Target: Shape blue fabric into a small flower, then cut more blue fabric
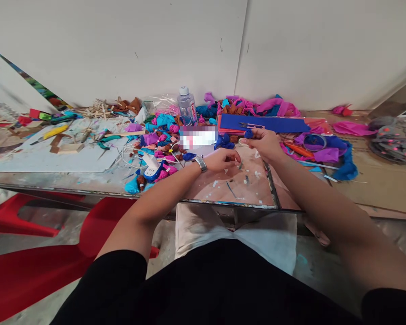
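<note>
My right hand is closed in a pinch on a small blue crepe-paper rose, held just above the table. My left hand, with a metal watch on its wrist, rests on the pinkish table top with its fingers curled; whatever it holds is too small to name. More blue paper pieces lie just beyond my hands. Small white and blue scraps are scattered on the table under my hands.
Many crepe-paper roses in pink, purple, teal and brown are heaped at centre. A water bottle stands behind them. A blue sheet holds scissors. Pliers, sticks and a yellow cutter lie left. Red plastic chairs stand below left.
</note>
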A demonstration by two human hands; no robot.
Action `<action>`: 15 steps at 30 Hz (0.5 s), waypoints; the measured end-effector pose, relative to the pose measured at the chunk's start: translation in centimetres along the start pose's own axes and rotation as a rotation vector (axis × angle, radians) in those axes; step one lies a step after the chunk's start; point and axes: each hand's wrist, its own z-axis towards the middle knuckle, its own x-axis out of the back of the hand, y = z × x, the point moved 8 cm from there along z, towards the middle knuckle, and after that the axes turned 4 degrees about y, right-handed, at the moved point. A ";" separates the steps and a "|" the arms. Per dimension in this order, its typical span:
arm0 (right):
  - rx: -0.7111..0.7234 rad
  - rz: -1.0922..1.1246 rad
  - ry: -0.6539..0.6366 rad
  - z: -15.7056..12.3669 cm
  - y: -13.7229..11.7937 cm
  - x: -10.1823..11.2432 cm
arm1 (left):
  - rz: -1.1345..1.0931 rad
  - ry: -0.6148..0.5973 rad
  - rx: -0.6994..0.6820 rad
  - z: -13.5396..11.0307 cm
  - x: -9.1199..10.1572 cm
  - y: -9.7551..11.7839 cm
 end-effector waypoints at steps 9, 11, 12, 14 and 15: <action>-0.173 -0.391 -0.010 3.8 4.2 0.3 | 0.150 -0.135 -0.031 -0.2 -1.5 0.9; -0.171 -0.595 -0.023 4.5 4.3 0.0 | 0.185 -0.142 -0.042 -0.2 -1.6 0.9; -0.164 -0.694 -0.030 4.8 4.2 -0.2 | 0.200 -0.150 -0.050 -0.2 -1.7 1.0; -0.147 -0.848 -0.040 5.1 4.1 -0.6 | 0.222 -0.161 -0.066 -0.3 -1.8 1.1; -0.145 -0.895 -0.044 5.1 4.1 -0.8 | 0.227 -0.158 -0.071 -0.3 -1.7 1.2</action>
